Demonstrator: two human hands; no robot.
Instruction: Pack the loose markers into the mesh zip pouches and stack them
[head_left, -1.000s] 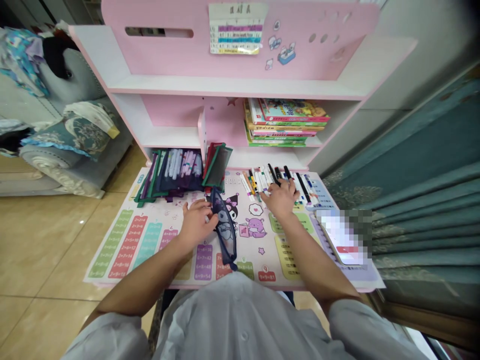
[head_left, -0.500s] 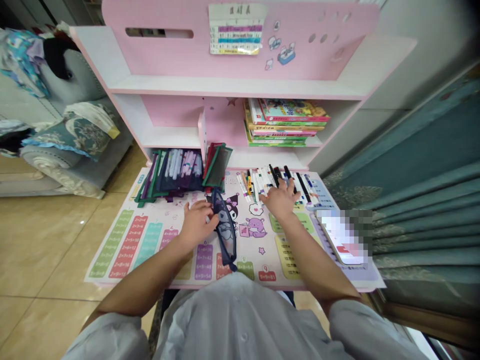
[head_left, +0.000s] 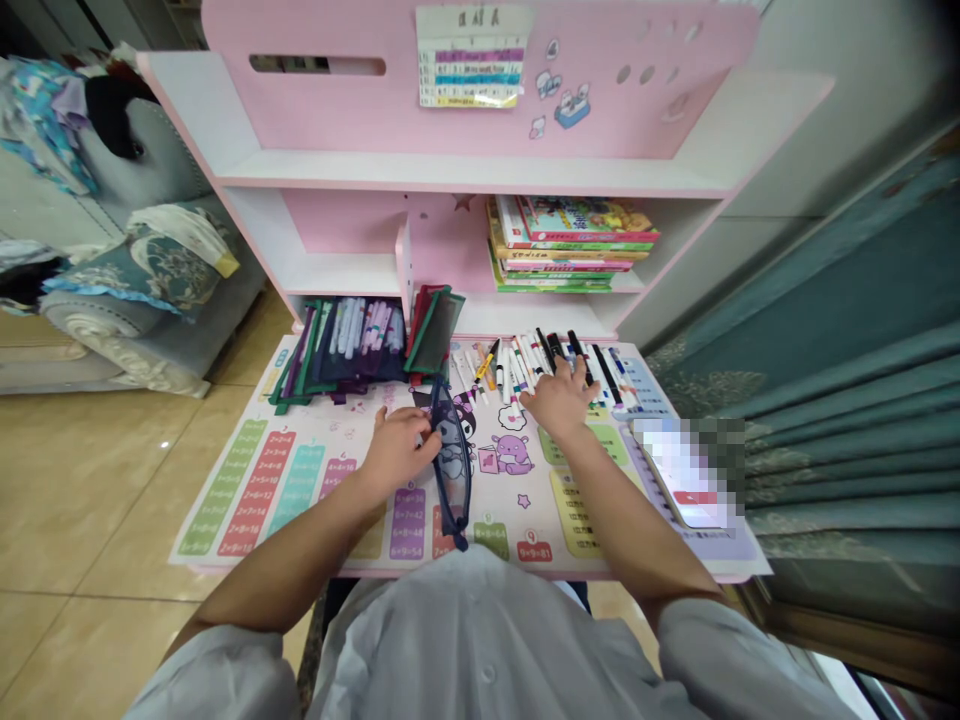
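Observation:
My left hand (head_left: 399, 447) has its fingers curled at the near left side of a navy-edged mesh zip pouch (head_left: 454, 460), with the thumb on its edge. The pouch stands open lengthwise at the middle of the desk, its cord end towards my body. My right hand (head_left: 561, 396) lies over a spread of markers (head_left: 525, 360), fingers apart, the tips touching black and white ones. A yellow-and-black pen (head_left: 487, 362) lies aslant at the left end of the spread, beside a few thin white pens (head_left: 466, 370).
Mesh pouches filled with purple and lilac markers (head_left: 352, 335) lie at the back left. Red and green mesh pouches (head_left: 435, 330) lean beside a shelf divider. Books (head_left: 574, 245) are stacked on the shelf. A phone (head_left: 682, 475) lies at the right edge of the desk (head_left: 525, 525).
Pens at the left end of the spread have slid left and fanned apart, and the yellow one now tilts. The pouch's near end has swung slightly left. My right hand has barely moved.

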